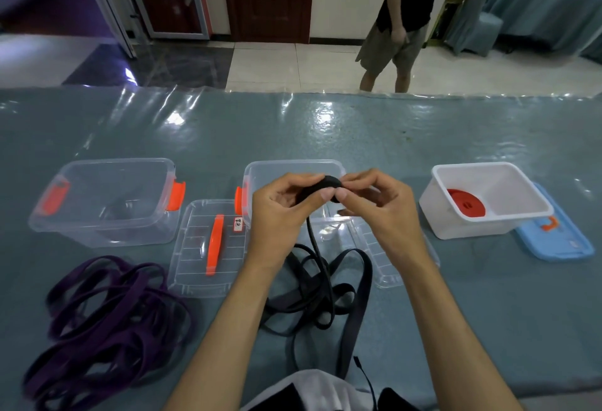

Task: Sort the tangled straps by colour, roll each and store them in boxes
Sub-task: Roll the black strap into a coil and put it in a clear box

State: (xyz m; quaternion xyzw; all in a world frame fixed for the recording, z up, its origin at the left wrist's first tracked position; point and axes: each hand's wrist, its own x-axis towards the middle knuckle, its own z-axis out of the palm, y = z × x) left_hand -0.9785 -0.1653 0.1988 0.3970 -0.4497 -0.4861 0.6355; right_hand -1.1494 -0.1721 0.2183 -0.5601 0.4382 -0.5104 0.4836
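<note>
Two hands meet at the frame's centre, raised above the table [423, 137]: the left hand [283, 208] and right hand [374, 202] each curl fingers and thumb around a small black roll [321, 186], pinching it between them. From the roll the black strap [325, 290] hangs down into a loose tangle at lower centre. Purple straps [107, 316] lie heaped at lower left. A red roll [465, 203] sits in the white box [521, 179] at right.

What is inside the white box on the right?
A rolled red strap lies on the floor of the white box, toward its left side. The rest of the floor shows bare; the strip just behind the near wall is hidden.
</note>
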